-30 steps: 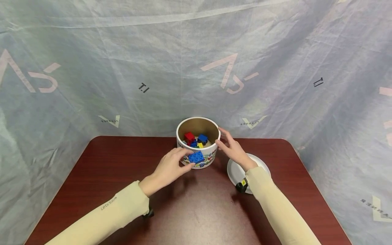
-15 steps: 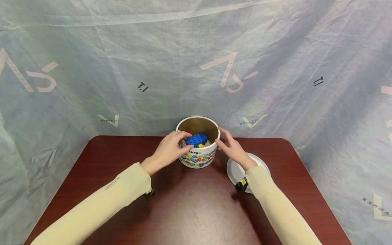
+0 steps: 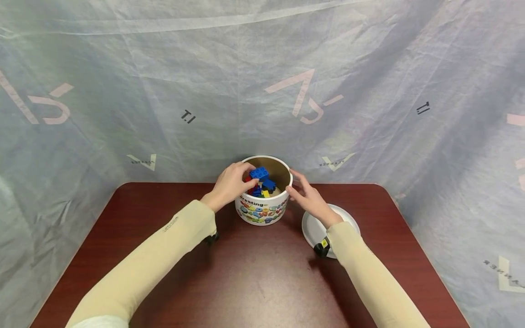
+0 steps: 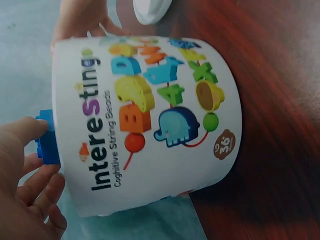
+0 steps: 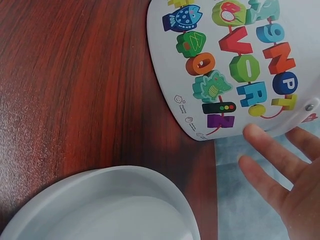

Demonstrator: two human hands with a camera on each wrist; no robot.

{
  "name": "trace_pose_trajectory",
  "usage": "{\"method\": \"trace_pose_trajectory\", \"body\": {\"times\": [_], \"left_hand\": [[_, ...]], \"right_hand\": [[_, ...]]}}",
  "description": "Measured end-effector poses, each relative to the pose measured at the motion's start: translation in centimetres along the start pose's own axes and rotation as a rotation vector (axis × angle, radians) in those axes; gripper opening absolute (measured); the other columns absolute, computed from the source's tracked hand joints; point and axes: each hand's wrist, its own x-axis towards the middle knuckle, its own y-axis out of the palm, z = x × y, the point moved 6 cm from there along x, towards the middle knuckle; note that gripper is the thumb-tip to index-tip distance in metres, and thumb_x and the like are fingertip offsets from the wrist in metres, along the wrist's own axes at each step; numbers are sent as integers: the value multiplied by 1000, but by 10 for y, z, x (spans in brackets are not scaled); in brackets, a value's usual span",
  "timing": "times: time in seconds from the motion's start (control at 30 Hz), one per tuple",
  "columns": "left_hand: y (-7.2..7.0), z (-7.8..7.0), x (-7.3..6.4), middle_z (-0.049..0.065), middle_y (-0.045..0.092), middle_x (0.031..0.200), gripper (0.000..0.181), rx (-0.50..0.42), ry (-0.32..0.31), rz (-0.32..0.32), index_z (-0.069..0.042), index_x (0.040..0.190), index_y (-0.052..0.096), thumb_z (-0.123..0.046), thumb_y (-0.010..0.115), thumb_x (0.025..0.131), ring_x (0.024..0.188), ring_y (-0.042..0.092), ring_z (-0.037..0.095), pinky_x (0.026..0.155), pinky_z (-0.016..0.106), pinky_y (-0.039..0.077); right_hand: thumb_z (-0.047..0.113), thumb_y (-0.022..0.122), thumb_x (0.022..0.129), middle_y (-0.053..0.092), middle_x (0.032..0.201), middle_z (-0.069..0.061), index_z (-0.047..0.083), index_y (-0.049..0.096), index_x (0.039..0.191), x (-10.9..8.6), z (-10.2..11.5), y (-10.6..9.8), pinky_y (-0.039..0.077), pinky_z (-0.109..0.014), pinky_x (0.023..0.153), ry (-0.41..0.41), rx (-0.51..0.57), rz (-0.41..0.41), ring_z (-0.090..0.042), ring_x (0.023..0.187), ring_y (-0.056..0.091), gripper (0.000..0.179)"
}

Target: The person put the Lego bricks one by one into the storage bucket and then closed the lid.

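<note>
A blue toy brick (image 3: pixel 259 173) with studs on top is pinched between the thumb and fingers of my left hand (image 3: pixel 233 180), at the mouth of a round white bucket (image 3: pixel 262 213). In the left wrist view the brick (image 4: pixel 48 137) shows just past the rim, and the printed word "Interesting" runs along the wall. My right hand (image 3: pixel 309 200) touches the bucket's right side, its fingers spread and mostly straight. Inside lie several bricks: another blue one (image 3: pixel 269 184), a yellow one (image 3: pixel 265 194) and a red one, partly hidden by my left hand.
A round white lid (image 3: pixel 313 228) lies on the dark red table (image 3: pixel 262 273), under my right wrist. Behind the bucket hangs a grey printed cloth (image 3: pixel 229 82), close to the table's back edge.
My left hand has raised the blue brick from in front of the bucket to above its opening, moving up and away from me. My right hand has stayed at the bucket's side.
</note>
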Motion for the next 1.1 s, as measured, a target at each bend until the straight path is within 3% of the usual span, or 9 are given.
{"method": "trace_pose_trajectory", "body": {"times": [0.27,0.53,0.67,1.1], "left_hand": [[6,10,11,13,68,126,41,42,-40,-3,-9,130,69,-33,75,97,113,61,32,99,49,53],[10,9,15,11,69,123,39,31,-26,-5,-9,128,70,-32,75,98,115,63,31,99,48,53],[9,8,14,11,68,124,38,23,-28,1,-9,127,70,-33,74,98,117,62,30,100,47,53],[5,1,0,9,69,122,38,-44,5,-26,-8,127,71,-33,73,99,115,62,29,100,47,52]], "right_hand": [[34,61,107,48,157,-22,29,24,166,0,-1,2,55,-57,98,9,-26,5,-37,119,67,70],[32,61,107,49,155,-22,28,24,166,-1,1,3,57,-51,96,3,-46,-3,-34,116,69,70],[28,60,108,50,154,-26,24,24,166,-1,2,3,57,-51,95,-19,-49,1,-36,114,69,69],[32,60,107,50,155,-22,29,24,166,-1,0,-1,57,-51,96,6,-47,-6,-34,112,70,69]]}}
